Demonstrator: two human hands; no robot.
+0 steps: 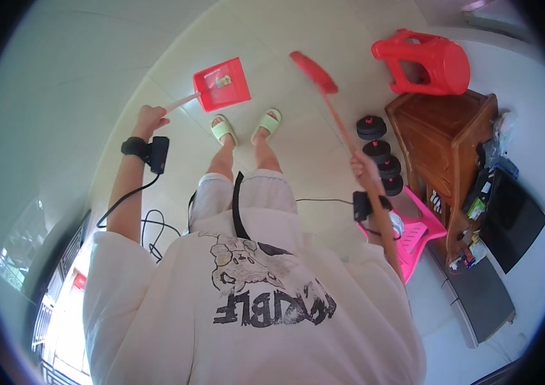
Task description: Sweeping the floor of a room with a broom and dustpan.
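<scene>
My left hand (151, 119) is closed around the handle of a red dustpan (226, 98), which lies out ahead of my feet, a little to the left. In its pan rests a small crumpled scrap (223, 81) of pale, patterned material. A long-handled broom (337, 118) is in my right hand (365, 169); its shaft runs back past my forearm. The red broom head (314, 72) is to the right of the dustpan, apart from it, and looks blurred. Whether its bristles touch the floor I cannot tell.
A red plastic stool (450, 67) lies on its side at the upper right, near a brown wooden cabinet (426, 120). Several black weight plates (371, 128) line the floor beside the cabinet. A pink plastic chair (414, 236) stands close to my right arm. Black cable (157, 226) trails by my left side.
</scene>
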